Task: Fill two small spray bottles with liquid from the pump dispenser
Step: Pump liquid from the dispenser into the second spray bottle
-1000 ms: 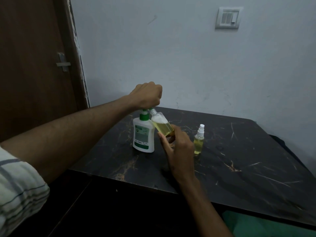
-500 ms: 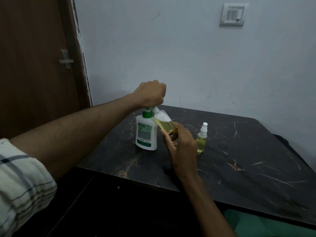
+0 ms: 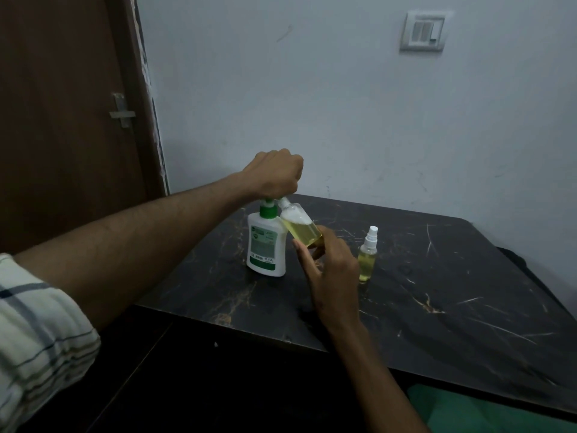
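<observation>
Left hand (image 3: 274, 173) fisted over pump dispenser (image 3: 265, 245) head, near bench (image 3: 468, 292) back-left corner. Right hand (image 3: 331, 270) grip pinching tilted open spray bottle (image 3: 301, 228), neck at nozzle. Capped spray bottle (image 3: 367, 254) just beside.

A dim room. A pale grey wall (image 3: 343, 104) fills the view from 11 to 3 o'clock, with a switch plate (image 3: 423, 32) at 1 o'clock. A brown door (image 3: 62, 120) with a metal latch (image 3: 122, 114) stands at 9 to 10 o'clock. A black marbled table (image 3: 452, 292) spreads toward 4 o'clock.
</observation>
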`<state>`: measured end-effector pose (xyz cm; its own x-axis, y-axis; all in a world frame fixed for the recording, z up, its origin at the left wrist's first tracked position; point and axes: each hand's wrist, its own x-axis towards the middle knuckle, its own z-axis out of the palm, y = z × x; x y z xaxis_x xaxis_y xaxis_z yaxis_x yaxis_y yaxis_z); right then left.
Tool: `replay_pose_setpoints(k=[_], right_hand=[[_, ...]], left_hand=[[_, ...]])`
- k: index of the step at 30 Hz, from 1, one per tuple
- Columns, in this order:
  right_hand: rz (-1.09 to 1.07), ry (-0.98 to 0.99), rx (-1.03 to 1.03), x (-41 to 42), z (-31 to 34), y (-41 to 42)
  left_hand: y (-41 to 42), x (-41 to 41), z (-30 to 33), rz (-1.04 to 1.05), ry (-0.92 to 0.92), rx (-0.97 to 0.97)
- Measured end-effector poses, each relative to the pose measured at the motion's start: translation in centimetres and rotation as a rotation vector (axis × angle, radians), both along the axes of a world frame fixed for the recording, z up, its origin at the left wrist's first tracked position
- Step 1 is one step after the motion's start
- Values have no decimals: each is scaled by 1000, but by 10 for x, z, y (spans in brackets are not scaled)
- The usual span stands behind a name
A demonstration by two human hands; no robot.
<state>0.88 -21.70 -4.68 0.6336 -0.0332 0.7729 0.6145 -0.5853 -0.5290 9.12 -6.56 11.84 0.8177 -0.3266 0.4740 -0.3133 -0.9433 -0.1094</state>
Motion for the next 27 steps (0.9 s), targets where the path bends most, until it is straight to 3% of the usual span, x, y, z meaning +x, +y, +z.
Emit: replay_pose_setpoints(k=[27], right_hand=[[4, -18, 7, -2, 1, 0]], left_hand=[[2, 1, 0, 14, -5, -4]])
